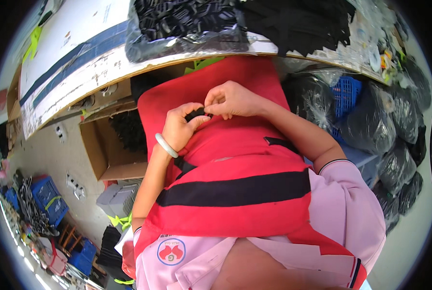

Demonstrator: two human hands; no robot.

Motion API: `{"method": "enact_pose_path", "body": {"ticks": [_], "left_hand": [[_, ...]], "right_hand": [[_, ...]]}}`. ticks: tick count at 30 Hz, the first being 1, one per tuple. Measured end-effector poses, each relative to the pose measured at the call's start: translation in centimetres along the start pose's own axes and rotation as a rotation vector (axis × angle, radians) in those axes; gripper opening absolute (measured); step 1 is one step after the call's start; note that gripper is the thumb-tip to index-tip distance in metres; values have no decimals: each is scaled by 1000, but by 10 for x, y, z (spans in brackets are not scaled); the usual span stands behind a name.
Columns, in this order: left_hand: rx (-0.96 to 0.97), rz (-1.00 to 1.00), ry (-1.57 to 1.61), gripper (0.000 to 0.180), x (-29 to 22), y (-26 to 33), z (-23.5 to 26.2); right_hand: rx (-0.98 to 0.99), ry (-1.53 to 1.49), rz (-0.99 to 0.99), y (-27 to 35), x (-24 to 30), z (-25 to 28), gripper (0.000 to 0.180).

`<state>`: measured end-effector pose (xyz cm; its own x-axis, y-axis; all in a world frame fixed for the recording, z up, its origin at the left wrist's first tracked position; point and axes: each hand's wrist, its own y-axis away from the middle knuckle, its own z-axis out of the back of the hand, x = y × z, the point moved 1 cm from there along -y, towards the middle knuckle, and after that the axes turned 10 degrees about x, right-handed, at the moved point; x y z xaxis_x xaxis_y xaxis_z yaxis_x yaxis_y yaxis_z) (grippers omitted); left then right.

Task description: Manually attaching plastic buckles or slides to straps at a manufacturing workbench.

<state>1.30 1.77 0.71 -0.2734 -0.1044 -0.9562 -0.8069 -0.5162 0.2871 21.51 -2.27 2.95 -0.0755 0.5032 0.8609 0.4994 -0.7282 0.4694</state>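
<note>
Head view: I log left hand [178, 128] pinching small black oblong piece [194, 114], seemingly steadying it; right hand [232, 100], fingertips bunched beside it, above red cloth apron [233, 140].

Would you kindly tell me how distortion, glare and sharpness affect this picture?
Head view: the fisheye bows the white table's front edge and blackens the corners; bright glints streak the black plastic bags; the small black piece in the left hand is too dark for detail.
</note>
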Motion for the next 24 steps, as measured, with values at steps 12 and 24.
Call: {"method": "enact_pose_path", "body": {"ticks": [12, 24], "left_hand": [[151, 168, 1216, 26, 10, -15, 3], [132, 148, 957, 22, -11, -18, -2]], "right_hand": [[-995, 1581, 276, 111, 6, 138, 43], [-1168, 1207, 503, 63, 34, 133, 40]]}}
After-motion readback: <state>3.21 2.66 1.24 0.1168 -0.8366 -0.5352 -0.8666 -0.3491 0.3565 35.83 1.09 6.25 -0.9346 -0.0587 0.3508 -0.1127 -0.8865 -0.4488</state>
